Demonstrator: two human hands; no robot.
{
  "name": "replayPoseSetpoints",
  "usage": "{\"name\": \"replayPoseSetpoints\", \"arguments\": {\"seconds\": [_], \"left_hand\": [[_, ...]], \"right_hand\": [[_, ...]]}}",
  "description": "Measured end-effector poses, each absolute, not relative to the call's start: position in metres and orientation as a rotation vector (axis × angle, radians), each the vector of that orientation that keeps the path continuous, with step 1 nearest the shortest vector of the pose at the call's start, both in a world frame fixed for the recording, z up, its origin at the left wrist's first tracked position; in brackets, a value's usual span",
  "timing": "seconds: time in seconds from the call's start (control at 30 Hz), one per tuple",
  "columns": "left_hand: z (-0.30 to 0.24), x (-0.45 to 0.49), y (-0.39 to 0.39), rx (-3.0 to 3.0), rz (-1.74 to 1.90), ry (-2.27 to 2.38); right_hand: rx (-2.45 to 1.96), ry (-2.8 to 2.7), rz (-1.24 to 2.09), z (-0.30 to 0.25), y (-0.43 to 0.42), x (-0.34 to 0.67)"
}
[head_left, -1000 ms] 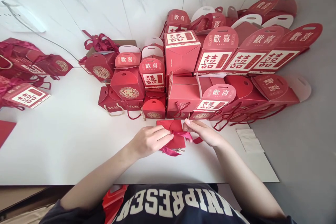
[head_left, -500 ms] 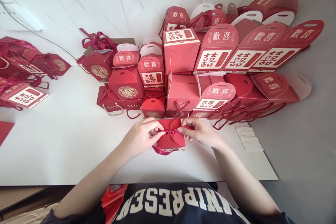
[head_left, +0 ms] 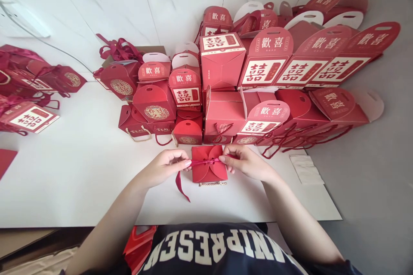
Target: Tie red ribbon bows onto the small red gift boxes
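A small red gift box with rounded petal flaps sits on the white table right in front of me. A dark pink ribbon runs taut across its top. My left hand pinches the ribbon at the box's left side, and a loose tail hangs down from it. At the box's right side my right hand pinches the other end of the ribbon. Both hands are closed on the ribbon.
Several finished red gift boxes with white labels are stacked against the marble wall behind the small box, with cord handles trailing forward. More red boxes lie at the far left. A folded white paper rests at the table's right edge.
My hands have moved apart to the box's two sides, pulling the ribbon straight across the top. The tail that lay under the box now hangs at the left.
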State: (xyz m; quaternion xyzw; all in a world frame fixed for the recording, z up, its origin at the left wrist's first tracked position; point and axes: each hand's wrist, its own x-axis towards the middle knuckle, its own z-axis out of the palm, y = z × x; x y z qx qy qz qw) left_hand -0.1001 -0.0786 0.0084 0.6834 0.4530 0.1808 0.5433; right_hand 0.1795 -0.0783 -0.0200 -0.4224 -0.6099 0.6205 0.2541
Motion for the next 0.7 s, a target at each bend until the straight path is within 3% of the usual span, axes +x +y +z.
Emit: {"name": "replayPoseSetpoints", "arguments": {"seconds": [0.53,0.7], "left_hand": [[0.003,-0.113,-0.071,1.615,0.360,1.141],[0.011,-0.099,-0.078,1.624,0.342,1.195]], "right_hand": [[-1.105,-1.731,1.679,-0.021,-0.078,0.192],[-1.193,-1.854,1.497,-0.012,-0.081,0.188]]}}
